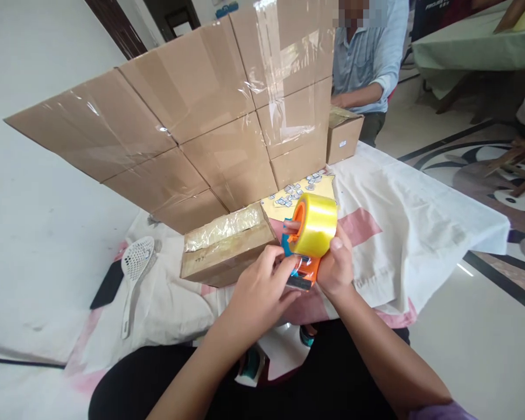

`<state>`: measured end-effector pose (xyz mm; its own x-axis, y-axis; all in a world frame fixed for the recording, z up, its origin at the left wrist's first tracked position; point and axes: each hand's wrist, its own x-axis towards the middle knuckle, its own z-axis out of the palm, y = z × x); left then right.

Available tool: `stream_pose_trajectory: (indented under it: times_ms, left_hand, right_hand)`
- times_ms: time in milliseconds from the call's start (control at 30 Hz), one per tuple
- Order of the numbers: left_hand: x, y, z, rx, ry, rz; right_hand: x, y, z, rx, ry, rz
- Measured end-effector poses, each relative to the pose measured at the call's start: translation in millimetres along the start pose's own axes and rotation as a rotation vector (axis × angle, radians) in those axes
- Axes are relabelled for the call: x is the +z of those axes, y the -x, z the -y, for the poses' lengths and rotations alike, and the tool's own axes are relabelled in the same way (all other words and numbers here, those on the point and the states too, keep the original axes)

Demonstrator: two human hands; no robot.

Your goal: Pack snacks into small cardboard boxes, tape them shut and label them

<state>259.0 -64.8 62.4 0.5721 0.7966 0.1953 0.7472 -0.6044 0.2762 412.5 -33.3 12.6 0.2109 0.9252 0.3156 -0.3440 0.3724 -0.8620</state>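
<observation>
A packing tape dispenser, orange and blue with a dark cutting edge, is gripped by my right hand above the table's near edge. A thick roll of yellowish clear tape sits on it. My left hand is closed, its thumb and fingers pinching at the dispenser's front near the blade; the exact part between the fingertips is too small to make out. Just left of the dispenser lies a cardboard box with shiny tape along its top. Behind stands a tall panel of taped cardboard boxes.
A white slotted spoon and a black flat object lie at left on the tablecloth. Yellow patterned paper lies before the panel. Across the table, a person in a blue shirt has a hand by a small box.
</observation>
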Motion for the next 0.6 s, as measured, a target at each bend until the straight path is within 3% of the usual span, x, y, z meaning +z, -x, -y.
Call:
stream_pose_trajectory:
  times_ms: [100,300,400,600]
  left_hand:
    - [1.4,-1.8,1.8,-0.031,0.055,-0.012]
    - [1.8,-7.2,1.2,-0.095,0.448,-0.153]
    - [-0.8,-7.3,-0.8,-0.165,0.552,-0.195]
    - [-3.9,-4.3,-12.4,-0.219,0.576,-0.088]
  right_hand:
    - [-4.3,-4.4,-1.9,-0.025,-0.017,-0.007]
    - [-6.9,-8.8,2.0,-0.025,0.011,0.058]
    - [-12.8,-8.3,-2.9,-0.043,0.145,0.029]
    - [-29.5,-9.6,-12.3,-0.113,0.361,-0.056]
